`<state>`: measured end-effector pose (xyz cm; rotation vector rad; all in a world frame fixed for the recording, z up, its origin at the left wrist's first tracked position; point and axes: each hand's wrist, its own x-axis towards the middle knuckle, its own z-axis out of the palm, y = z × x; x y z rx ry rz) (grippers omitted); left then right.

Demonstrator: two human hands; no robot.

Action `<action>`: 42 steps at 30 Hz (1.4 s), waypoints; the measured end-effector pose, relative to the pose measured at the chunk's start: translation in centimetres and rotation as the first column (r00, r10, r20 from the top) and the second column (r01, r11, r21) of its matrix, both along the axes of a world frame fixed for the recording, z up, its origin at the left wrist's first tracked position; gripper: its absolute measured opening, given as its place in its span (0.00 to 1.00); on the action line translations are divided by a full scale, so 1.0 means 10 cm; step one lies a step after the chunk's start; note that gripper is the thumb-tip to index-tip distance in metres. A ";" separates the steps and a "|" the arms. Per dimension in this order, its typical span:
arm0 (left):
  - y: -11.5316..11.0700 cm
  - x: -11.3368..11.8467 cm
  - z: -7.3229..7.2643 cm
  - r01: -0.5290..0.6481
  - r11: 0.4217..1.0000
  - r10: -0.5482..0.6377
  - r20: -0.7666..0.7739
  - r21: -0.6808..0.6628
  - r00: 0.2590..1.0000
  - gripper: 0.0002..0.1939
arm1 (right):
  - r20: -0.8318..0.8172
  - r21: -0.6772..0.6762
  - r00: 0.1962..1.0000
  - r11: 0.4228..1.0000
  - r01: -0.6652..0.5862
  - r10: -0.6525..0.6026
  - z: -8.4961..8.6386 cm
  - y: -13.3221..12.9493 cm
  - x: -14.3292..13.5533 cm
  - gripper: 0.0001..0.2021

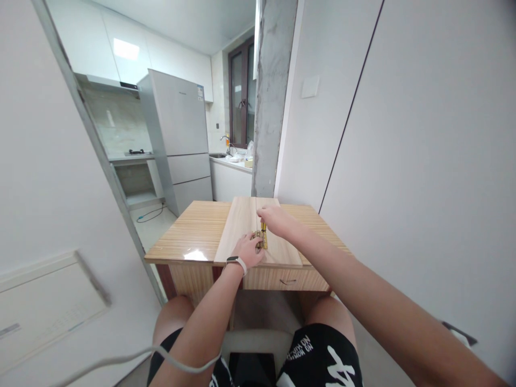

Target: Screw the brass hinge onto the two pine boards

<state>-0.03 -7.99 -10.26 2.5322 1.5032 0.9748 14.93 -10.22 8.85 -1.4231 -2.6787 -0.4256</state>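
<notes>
A screwdriver [263, 227] with a yellow and black handle stands nearly upright over the boards. My right hand [274, 219] is closed round the top of it. Just below its handle lies a brass-coloured metal piece that looks like a hinge [265, 240], near the seam between two pale wooden boards [237, 217]. My left hand [248, 250], with a light-strapped band on its wrist, grips this piece with thumb and fingers and steadies it on the wood. The screwdriver's tip and any screw under it are too small to make out.
The boards lie across a wood-grain table [193, 228] with a drawer [288, 280] at its front. A white wall [387, 134] rises close on the right. Beyond the table stand a grey fridge [183, 123] and a kitchen counter [229, 174]. A pale cable [161, 352] crosses my left forearm.
</notes>
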 end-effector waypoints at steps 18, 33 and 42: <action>0.00 0.00 0.00 0.003 1.000 -0.003 -0.012 0.007 1.000 0.18 | 0.084 -0.004 0.993 0.997 0.082 -0.082 0.08 0.04 -0.04 0.14; 0.00 0.00 0.01 -0.004 1.000 0.004 -0.001 -0.012 1.000 0.19 | 0.014 -0.007 1.000 1.000 -0.012 0.012 -0.01 0.07 0.04 0.09; -0.03 0.00 0.04 -0.009 1.000 0.009 -0.003 -0.025 1.000 0.17 | 0.067 -0.070 0.997 0.997 -0.027 0.032 0.11 -0.03 0.01 0.12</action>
